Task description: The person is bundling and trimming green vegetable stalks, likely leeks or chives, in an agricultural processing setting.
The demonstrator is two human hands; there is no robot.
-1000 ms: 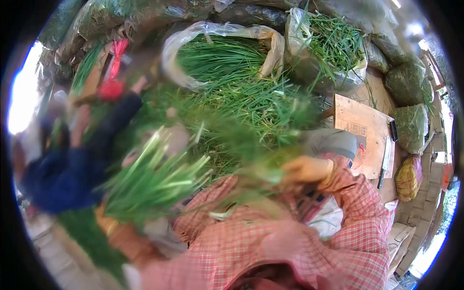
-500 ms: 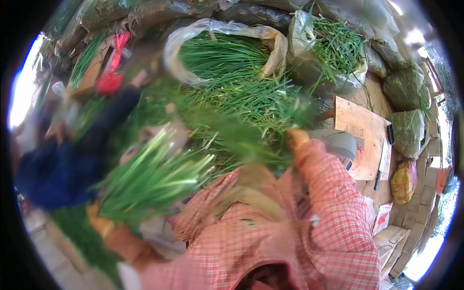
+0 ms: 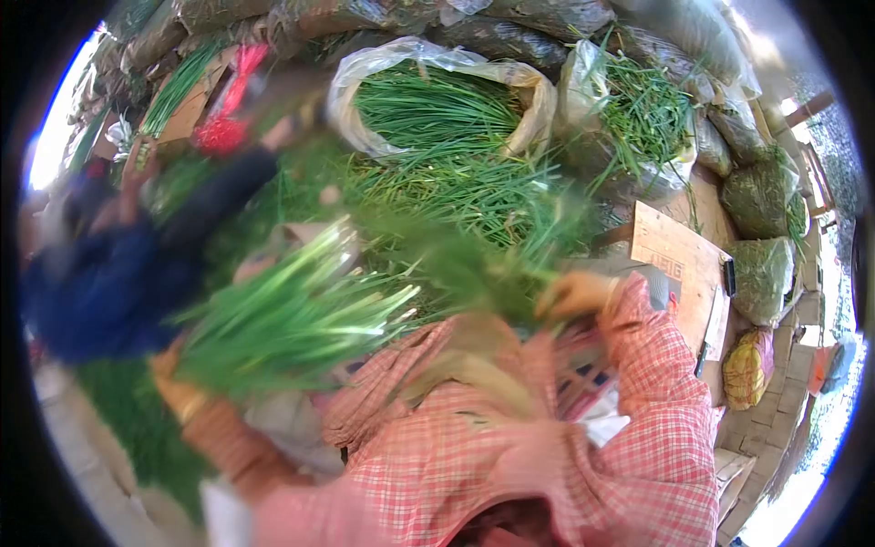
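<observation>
One green bundle (image 3: 292, 319): we hold it at our left, pale ends toward middle.
Left hand (image 3: 178, 387): closed on its leafy end.
Right hand (image 3: 574, 296): nearer our body than before; blurred, we cannot tell its grip.
Loose greens (image 3: 483, 196): beside the open bag (image 3: 536, 118).

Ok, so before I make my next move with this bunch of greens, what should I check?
1. Bunch supported: ok, your left hand has it at the end away from the pale stalk ends.
2. Pale stalk ends lined up: not ok, they fan out unevenly.
3. Right hand free: cannot tell, blurred greens show at its fingers.
4. Knife away from both hands: ok, it lies by the wooden board, beyond your right sleeve.
5. Mouth of the bag behind the loose pile open: ok, greens show inside.
6. Co-worker in blue clear of the bunch: cannot tell, they overlap in this view.
</observation>
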